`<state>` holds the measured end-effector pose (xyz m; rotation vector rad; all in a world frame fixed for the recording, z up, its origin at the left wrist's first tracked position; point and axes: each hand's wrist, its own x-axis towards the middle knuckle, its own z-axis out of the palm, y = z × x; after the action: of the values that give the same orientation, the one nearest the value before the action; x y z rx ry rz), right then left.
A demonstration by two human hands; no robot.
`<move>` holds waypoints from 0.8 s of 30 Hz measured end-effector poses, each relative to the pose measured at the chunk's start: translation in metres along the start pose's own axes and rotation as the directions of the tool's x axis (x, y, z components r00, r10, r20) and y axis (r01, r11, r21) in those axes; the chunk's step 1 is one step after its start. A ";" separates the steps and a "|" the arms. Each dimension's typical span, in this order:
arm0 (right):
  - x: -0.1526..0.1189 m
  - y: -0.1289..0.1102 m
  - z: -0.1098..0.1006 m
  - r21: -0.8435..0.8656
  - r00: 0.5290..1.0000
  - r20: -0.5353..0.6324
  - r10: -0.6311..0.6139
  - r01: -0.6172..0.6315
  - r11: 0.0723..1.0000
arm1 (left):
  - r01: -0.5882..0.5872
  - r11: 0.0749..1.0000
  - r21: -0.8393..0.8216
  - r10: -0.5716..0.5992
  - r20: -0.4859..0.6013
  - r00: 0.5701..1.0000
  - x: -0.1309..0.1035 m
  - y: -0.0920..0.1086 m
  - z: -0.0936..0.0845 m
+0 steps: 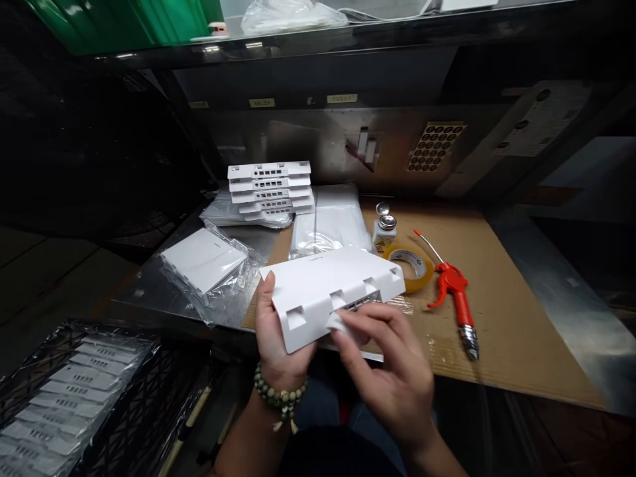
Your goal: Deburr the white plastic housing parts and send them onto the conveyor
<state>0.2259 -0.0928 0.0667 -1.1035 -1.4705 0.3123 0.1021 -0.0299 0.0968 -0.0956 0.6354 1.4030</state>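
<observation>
A white plastic router cover (pixel 332 278), with square notches and a row of port holes along its near edge, is held tilted above the bench front. My left hand (pixel 281 338) grips its left end, thumb on top and fingers underneath. With thumb and index finger, my right hand (pixel 392 364) pinches a small white piece of what looks like cloth (pixel 338 323) at the cover's near edge. Behind the cover, a stack of similar white covers (pixel 271 189) stands on plastic bags. Another white cover (pixel 203 258) lies on clear plastic wrap to the left.
On the cardboard sheet (pixel 501 311) are a red air blow gun (pixel 454 291), a yellow tape roll (pixel 424 275) and a dispenser bottle (pixel 384 233). Flat plastic bags (pixel 338 215) lie behind. A black crate (pixel 134 384) with several covers stands lower left. A shelf (pixel 318 40) crosses above.
</observation>
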 end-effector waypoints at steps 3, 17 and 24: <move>0.004 -0.014 0.016 0.031 0.995 0.012 -0.097 0.096 0.995 | 0.097 0.995 0.013 -0.097 0.068 0.993 -0.006 -0.006 0.004; -0.001 -0.029 0.027 0.033 0.987 0.028 -0.157 0.157 0.987 | 0.224 0.974 0.013 -0.225 0.097 0.970 -0.009 -0.006 -0.001; 0.005 0.017 -0.043 0.092 0.889 -0.390 0.242 -0.224 0.970 | -0.052 0.991 0.119 0.013 0.309 0.951 0.014 0.019 -0.028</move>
<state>0.2719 -0.0970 0.0677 -1.2276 -0.9660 0.2657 0.0745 -0.0260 0.0724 0.2323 0.4649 1.3700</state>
